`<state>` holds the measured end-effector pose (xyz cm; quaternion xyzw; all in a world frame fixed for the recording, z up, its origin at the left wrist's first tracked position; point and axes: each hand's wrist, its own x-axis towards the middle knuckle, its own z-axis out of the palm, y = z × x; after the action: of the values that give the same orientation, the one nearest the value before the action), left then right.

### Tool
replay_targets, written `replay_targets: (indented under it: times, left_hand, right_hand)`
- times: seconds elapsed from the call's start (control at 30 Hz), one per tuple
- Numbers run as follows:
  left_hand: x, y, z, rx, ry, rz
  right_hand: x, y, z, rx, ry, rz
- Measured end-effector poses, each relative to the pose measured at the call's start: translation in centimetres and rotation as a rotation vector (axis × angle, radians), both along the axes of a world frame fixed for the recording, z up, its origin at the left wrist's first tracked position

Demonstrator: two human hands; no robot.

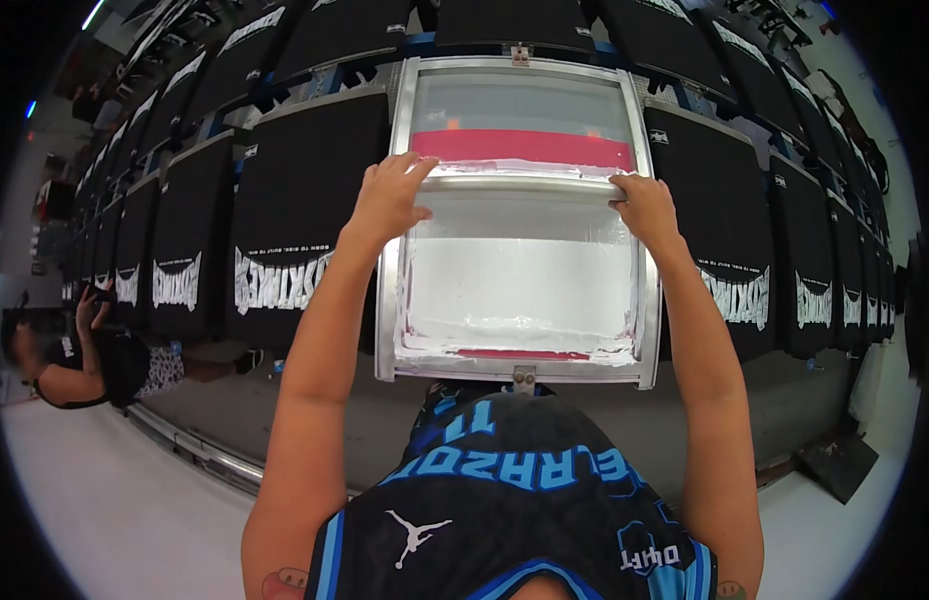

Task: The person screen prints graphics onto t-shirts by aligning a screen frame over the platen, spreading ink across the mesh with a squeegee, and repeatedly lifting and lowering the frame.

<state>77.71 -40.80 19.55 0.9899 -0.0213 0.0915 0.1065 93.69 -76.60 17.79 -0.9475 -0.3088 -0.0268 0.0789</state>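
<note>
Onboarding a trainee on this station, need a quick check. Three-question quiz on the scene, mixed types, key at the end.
1. True or false: the left hand and the right hand are both on the long bar.

2. Multiple choice: the shirts on either side of the metal frame are:
A) white
B) black
C) green

3. Fill in the blank: seen from the wearer, the wide red band lies on the ____ side of the bar.

Key: 1 true; 2 B; 3 far
</note>
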Motion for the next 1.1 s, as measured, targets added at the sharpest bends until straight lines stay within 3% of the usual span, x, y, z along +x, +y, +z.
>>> replay_targets:
  times: [0.13, 0.47, 0.73, 0.9, 1.0, 1.1]
  left_hand:
    - [1.4, 0.3, -2.1, 0.036, 0.22, 0.047]
    - [-1.8, 0.1, -6.4, 0.065, -0.118, -0.038]
    - [0.0, -0.3, -2.9, 0.057, 0.061, 0.046]
    - [-5.4, -2.5, -7.7, 0.062, -0.271, -0.017]
    - [-9.5, -4.5, -9.0, 0.053, -0.257, -0.006]
    - [-13.0, -5.3, -6.6, 0.026, -0.198, -0.034]
  right_hand:
    - [0.1, -0.5, -0.3, 0.013, -0.043, 0.062]
    - [-2.7, -3.2, -4.3, 0.079, -0.154, 0.093]
    - [-0.7, -3.3, -3.0, 0.054, -0.073, 0.05]
    - [-4.9, -5.0, -5.8, 0.185, -0.227, 0.132]
    - [-8.4, -6.1, -6.7, 0.196, -0.249, 0.137]
    - [-12.3, -7.6, -4.3, 0.189, -0.159, 0.143]
